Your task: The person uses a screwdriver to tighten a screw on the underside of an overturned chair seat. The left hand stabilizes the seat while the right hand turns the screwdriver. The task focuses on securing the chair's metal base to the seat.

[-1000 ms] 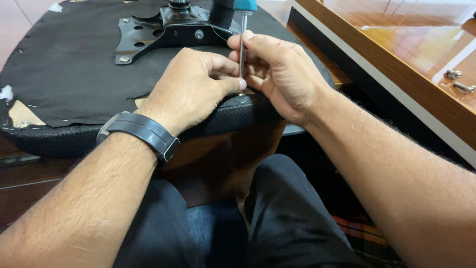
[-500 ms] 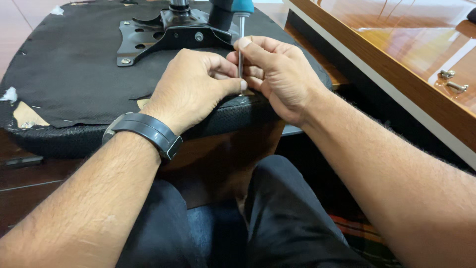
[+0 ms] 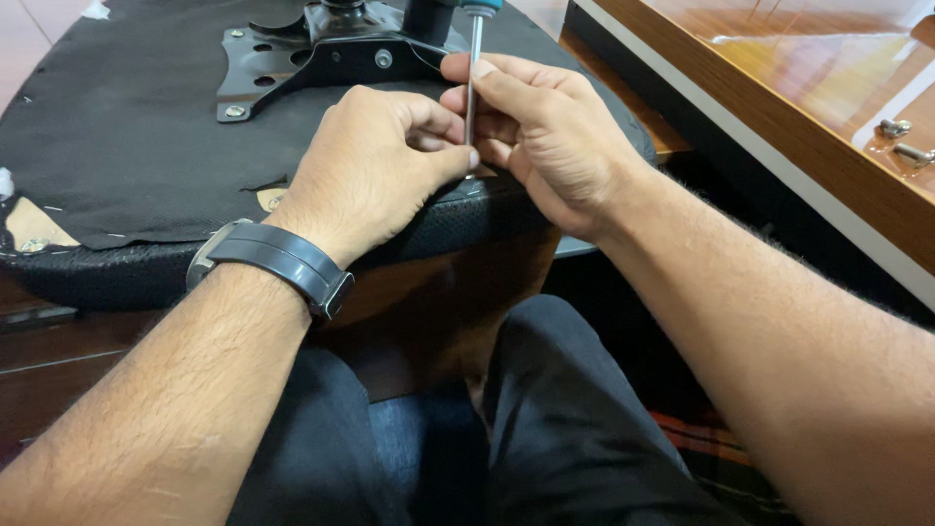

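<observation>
An upturned chair seat covered in black fabric lies before me, with a black metal mounting plate bolted near its far side. My left hand rests curled on the seat's near edge, its thumb and forefinger pinched against the lower end of a screwdriver. The tool has a thin metal shaft and a teal handle and stands upright at the seat edge. My right hand is wrapped around the shaft from the right. The tip is hidden between my fingers.
A polished wooden tabletop runs along the right, with two loose metal bolts lying on it. The seat's fabric is torn at the left edge, showing pale wood. My legs in dark trousers are below. A dark watch is on my left wrist.
Both hands stay at the seat edge on the screwdriver. The view has dropped slightly, bringing the teal handle less into view; the grip looks the same.
</observation>
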